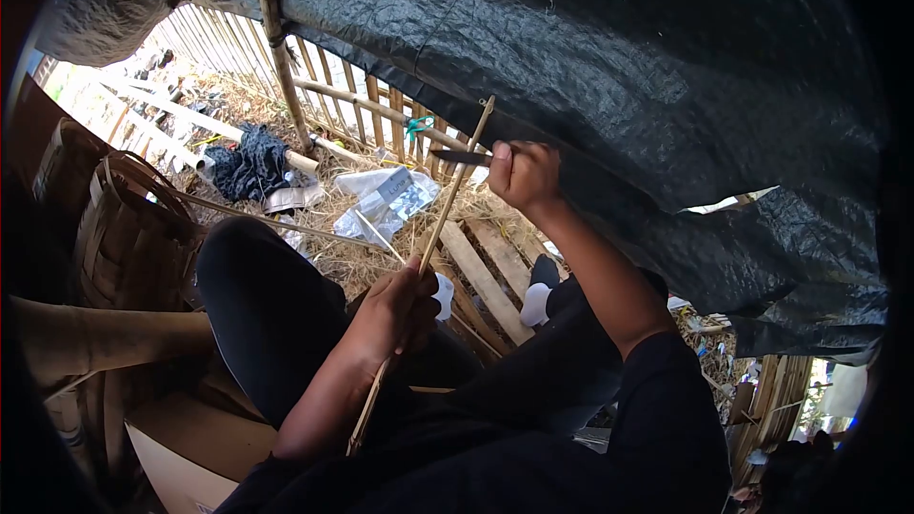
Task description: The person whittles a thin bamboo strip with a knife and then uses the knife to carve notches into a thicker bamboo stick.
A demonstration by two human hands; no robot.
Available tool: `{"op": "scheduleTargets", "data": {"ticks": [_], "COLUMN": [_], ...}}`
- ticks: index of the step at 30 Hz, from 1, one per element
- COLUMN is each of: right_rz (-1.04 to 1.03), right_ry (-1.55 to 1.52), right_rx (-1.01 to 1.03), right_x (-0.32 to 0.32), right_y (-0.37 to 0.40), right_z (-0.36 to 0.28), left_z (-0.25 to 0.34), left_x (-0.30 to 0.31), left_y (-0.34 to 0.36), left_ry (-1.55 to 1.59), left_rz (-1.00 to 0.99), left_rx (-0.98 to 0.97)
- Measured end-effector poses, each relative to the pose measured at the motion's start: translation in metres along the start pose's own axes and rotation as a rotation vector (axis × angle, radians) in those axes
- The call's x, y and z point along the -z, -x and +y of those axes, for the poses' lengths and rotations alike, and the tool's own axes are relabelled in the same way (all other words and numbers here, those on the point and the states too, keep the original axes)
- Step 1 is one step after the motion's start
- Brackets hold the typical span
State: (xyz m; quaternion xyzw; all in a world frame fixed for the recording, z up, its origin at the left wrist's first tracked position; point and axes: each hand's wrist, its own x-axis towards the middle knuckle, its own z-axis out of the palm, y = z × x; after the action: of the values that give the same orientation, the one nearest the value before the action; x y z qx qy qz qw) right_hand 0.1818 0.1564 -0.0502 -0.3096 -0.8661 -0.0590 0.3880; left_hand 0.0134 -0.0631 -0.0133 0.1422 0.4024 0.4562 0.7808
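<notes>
A long thin bamboo stick (444,213) runs slantwise from near my lap up toward the black tarp. My left hand (392,306) is closed around its lower half, the fingers wrapped over it. A thinner pale sliver (379,236) sticks out up and to the left from beside this hand. My right hand (525,175) grips the handle of a knife (461,158). Its dark blade points left and lies across the stick near the upper end.
Black tarp (609,86) hangs ahead and right. A bamboo fence (286,67) stands beyond. Plastic bags (390,200) and dark cloth (249,164) lie on straw, near wooden slats (486,266). Left are a woven basket (129,228), a thick bamboo pole (114,338) and a cardboard box (195,447).
</notes>
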Motion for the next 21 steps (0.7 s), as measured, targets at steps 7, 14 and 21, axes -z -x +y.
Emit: {"op": "scheduleTargets", "data": {"ticks": [7, 14, 21], "right_rz": [0.052, 0.092, 0.11], "right_ry": [-0.055, -0.022, 0.093], "right_rx": [-0.011, 0.094, -0.079], "right_x": [-0.007, -0.005, -0.012], "right_y": [0.002, -0.002, -0.004], "right_z": [0.008, 0.011, 0.013], "left_z": [0.002, 0.002, 0.001], "left_x": [0.001, -0.002, -0.002], "left_y": [-0.002, -0.001, -0.001], "left_ry": [-0.033, -0.034, -0.057], "left_rz": [0.026, 0.047, 0.019], "left_rx": [-0.011, -0.002, -0.013]}}
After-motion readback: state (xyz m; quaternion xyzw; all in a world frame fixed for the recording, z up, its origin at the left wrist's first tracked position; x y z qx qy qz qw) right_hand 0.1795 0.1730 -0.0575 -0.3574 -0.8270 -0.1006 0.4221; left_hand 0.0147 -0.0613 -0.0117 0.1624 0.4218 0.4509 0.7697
